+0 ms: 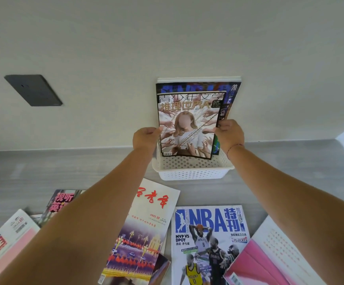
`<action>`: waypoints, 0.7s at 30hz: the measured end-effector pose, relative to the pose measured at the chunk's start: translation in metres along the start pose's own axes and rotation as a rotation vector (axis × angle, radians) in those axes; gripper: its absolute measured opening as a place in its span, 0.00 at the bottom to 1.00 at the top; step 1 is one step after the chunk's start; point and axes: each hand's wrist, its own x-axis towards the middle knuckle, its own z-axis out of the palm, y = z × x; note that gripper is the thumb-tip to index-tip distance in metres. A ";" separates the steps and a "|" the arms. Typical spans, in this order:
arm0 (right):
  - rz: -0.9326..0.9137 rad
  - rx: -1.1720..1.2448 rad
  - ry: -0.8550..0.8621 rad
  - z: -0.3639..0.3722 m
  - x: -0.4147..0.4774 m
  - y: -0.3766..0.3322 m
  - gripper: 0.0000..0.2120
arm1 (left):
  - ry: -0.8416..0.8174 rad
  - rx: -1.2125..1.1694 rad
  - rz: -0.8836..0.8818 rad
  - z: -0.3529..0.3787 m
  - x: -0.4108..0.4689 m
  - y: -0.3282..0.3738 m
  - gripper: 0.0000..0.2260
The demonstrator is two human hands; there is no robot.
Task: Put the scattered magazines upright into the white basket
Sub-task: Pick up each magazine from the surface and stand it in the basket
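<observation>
A white perforated basket point(191, 173) stands against the wall at the back of the grey table. I hold a magazine with a blonde figure on its cover point(187, 128) upright, its lower edge inside the basket. My left hand point(145, 137) grips its left edge and my right hand point(229, 134) its right edge. Behind it a dark blue magazine point(231, 93) stands upright in the basket, leaning on the wall. Several magazines lie flat nearer me: an NBA issue point(206, 243), a red-titled white one point(146, 229), and a dark one point(61, 202) partly hidden by my left arm.
A newspaper-like magazine point(4, 245) lies at the lower left and a pink-and-white one point(269, 260) at the lower right. A dark wall socket plate point(33, 89) sits on the wall to the left. The table meets a side wall at the far right.
</observation>
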 end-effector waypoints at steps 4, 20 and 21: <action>-0.012 0.059 0.031 -0.025 -0.022 0.005 0.15 | 0.074 0.133 0.148 -0.007 -0.030 -0.005 0.17; 0.322 -0.310 0.224 -0.200 -0.238 0.212 0.20 | -0.659 0.414 0.042 0.108 -0.229 -0.110 0.17; 0.376 -0.325 0.244 -0.205 -0.249 0.220 0.22 | -0.682 0.432 0.047 0.114 -0.236 -0.110 0.18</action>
